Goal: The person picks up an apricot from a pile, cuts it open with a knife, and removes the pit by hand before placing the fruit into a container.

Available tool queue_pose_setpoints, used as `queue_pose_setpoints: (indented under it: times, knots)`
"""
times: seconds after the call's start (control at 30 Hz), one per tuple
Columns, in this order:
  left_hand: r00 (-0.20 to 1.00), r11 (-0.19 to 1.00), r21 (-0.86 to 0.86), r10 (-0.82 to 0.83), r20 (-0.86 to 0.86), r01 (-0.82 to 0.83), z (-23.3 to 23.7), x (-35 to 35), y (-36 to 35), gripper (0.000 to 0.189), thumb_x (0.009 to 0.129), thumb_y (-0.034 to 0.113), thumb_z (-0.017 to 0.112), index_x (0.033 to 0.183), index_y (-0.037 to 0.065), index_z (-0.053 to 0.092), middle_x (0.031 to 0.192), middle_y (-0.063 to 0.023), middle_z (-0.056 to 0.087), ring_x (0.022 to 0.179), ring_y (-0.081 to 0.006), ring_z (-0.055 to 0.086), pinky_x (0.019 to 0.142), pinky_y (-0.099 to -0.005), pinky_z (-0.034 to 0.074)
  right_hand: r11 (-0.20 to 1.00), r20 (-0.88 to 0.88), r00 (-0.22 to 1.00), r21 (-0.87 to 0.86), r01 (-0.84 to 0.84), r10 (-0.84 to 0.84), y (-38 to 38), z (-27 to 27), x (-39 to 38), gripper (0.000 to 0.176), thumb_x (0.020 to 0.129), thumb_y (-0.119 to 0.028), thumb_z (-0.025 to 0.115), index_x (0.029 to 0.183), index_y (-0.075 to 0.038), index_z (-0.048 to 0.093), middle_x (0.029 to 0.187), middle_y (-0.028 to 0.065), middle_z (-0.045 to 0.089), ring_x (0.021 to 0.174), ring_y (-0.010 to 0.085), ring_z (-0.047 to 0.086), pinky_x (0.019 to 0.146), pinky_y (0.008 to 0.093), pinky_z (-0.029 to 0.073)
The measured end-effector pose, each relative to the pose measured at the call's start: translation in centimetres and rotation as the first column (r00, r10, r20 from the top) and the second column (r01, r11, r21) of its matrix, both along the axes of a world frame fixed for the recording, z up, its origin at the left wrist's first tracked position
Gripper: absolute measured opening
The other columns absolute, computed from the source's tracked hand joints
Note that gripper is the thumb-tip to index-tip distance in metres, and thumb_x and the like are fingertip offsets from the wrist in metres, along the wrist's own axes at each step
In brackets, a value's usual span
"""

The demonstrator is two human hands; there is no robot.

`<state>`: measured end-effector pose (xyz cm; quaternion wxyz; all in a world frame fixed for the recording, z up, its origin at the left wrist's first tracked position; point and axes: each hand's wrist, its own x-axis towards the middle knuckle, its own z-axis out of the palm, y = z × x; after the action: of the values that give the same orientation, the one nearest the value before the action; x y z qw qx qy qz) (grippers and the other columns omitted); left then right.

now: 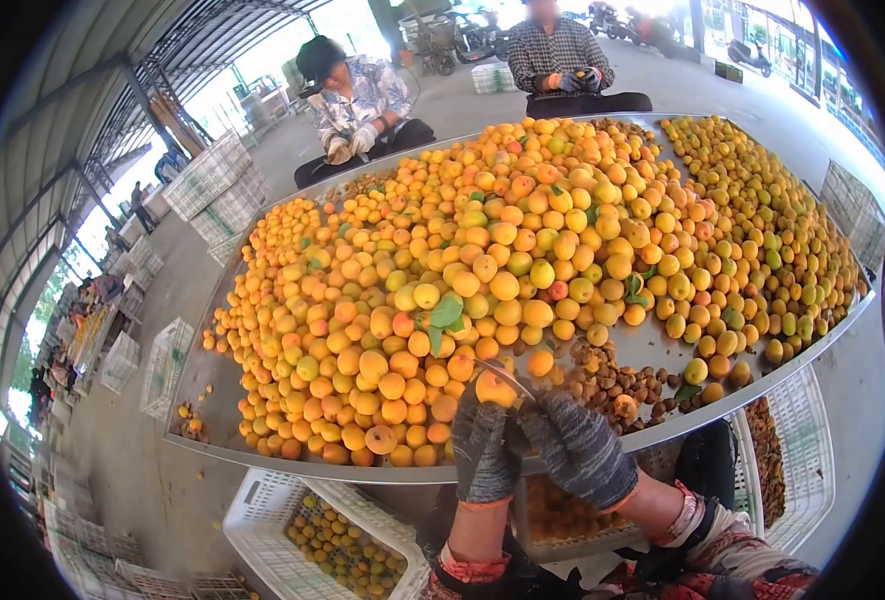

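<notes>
Up close, two gloved hands: left hand [482, 452] clasps one apricot [494, 389], right hand [578, 447] grips one knife [518, 388], blade against that fruit. Beyond both, a heap of apricots [482, 250], past counting, covers the bench [662, 345].

No readable text, labels, brands, numbers or signs anywhere in view

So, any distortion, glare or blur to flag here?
Head view: strong fisheye bows the rim of the grey metal table and blackens the corners; daylight beyond the shed is blown out; the orange fruit in the grey-gloved left hand, beside the right hand, is motion-smeared; the fruit heap is sharp.
</notes>
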<state>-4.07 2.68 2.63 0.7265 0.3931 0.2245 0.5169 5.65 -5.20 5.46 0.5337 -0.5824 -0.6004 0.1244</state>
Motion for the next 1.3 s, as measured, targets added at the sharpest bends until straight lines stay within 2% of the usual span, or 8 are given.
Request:
queue_pose_setpoints:
  times: [0.13,0.2,0.63,0.93,1.13,1.2,1.23,1.3]
  knots:
    - [0.982,0.99,-0.12,-0.055,0.181,0.078,0.2,0.4,-0.4,0.045,0.081,0.028,0.065,0.116,0.005,0.05,0.1,-0.0046,0.057,0.082,-0.0136,0.057,0.068,-0.025,0.048,0.996,0.166,0.986,0.074,-0.038,0.025,0.2,-0.6,-0.1,0.03,0.084,-0.008,0.055,0.111,0.001,0.051,0.094,0.0186,0.059,0.08,0.0355,0.059,0.07,0.0395,0.049]
    - [0.984,0.989,-0.136,-0.028,0.173,0.053,0.0,0.5,-0.4,0.045,0.085,0.032,0.059,0.119,0.005,0.048,0.106,-0.004,0.055,0.09,-0.0153,0.055,0.074,-0.0281,0.048,0.997,-0.029,1.0,0.073,0.012,-0.01,0.2,-0.9,-0.6,0.027,0.084,-0.007,0.054,0.109,0.002,0.051,0.094,0.0182,0.059,0.079,0.0357,0.059,0.069,0.0398,0.049]
    - [0.972,0.996,-0.079,-0.02,0.232,0.04,0.5,0.4,-0.7,0.039,0.082,0.017,0.064,0.116,0.004,0.051,0.108,-0.0056,0.055,0.095,-0.0152,0.053,0.08,-0.0272,0.045,0.987,0.125,0.989,0.149,0.054,-0.073,0.4,-0.5,-0.7,0.029,0.083,-0.009,0.057,0.109,0.002,0.051,0.093,0.0189,0.059,0.083,0.0345,0.059,0.069,0.0387,0.049]
    - [0.979,0.996,0.058,-0.062,-0.194,0.075,0.5,-0.7,0.1,0.035,0.078,0.018,0.067,0.108,0.002,0.057,0.096,-0.0031,0.06,0.085,-0.0112,0.055,0.075,-0.0226,0.045,0.996,0.067,0.994,-0.023,-0.083,0.084,-0.6,0.0,2.8,0.031,0.081,-0.003,0.057,0.111,0.005,0.052,0.093,0.0195,0.061,0.085,0.0319,0.061,0.072,0.0362,0.049]
    - [0.963,0.966,0.242,-0.026,-0.27,0.094,1.2,0.3,-0.4,0.034,0.082,0.015,0.063,0.112,0.002,0.055,0.097,-0.0037,0.059,0.077,-0.0099,0.055,0.067,-0.0223,0.046,0.979,0.255,0.946,-0.101,-0.179,0.199,-0.6,1.9,4.4,0.032,0.082,-0.005,0.058,0.112,0.005,0.052,0.094,0.0202,0.061,0.085,0.0304,0.062,0.071,0.0358,0.05]
    - [0.999,0.994,0.109,0.026,-0.041,-0.022,0.7,1.3,-1.1,0.03,0.085,0.012,0.06,0.112,0.0,0.053,0.1,-0.0034,0.058,0.086,-0.0092,0.053,0.072,-0.022,0.044,0.974,0.601,0.799,0.177,-0.142,0.007,-0.2,0.8,3.9,0.032,0.082,-0.005,0.057,0.112,0.004,0.052,0.094,0.02,0.062,0.086,0.0314,0.062,0.07,0.0361,0.05]
    - [0.999,0.994,0.11,0.026,-0.043,-0.021,0.5,1.4,-1.1,0.03,0.085,0.012,0.06,0.112,0.0,0.053,0.1,-0.0034,0.058,0.086,-0.0092,0.053,0.072,-0.022,0.044,0.974,0.599,0.8,0.179,-0.141,0.006,-0.2,0.1,2.9,0.032,0.082,-0.005,0.057,0.112,0.004,0.052,0.094,0.02,0.062,0.086,0.0314,0.062,0.07,0.0361,0.05]
    - [0.997,0.991,-0.131,0.034,0.063,-0.026,-0.2,1.4,-1.1,0.029,0.087,0.019,0.057,0.109,0.0,0.054,0.095,-0.0038,0.058,0.081,-0.0094,0.053,0.068,-0.0216,0.044,0.998,0.041,0.999,-0.046,0.03,-0.028,-0.6,-1.3,0.7,0.032,0.081,-0.005,0.057,0.111,0.003,0.053,0.096,0.0194,0.061,0.086,0.032,0.061,0.071,0.036,0.05]
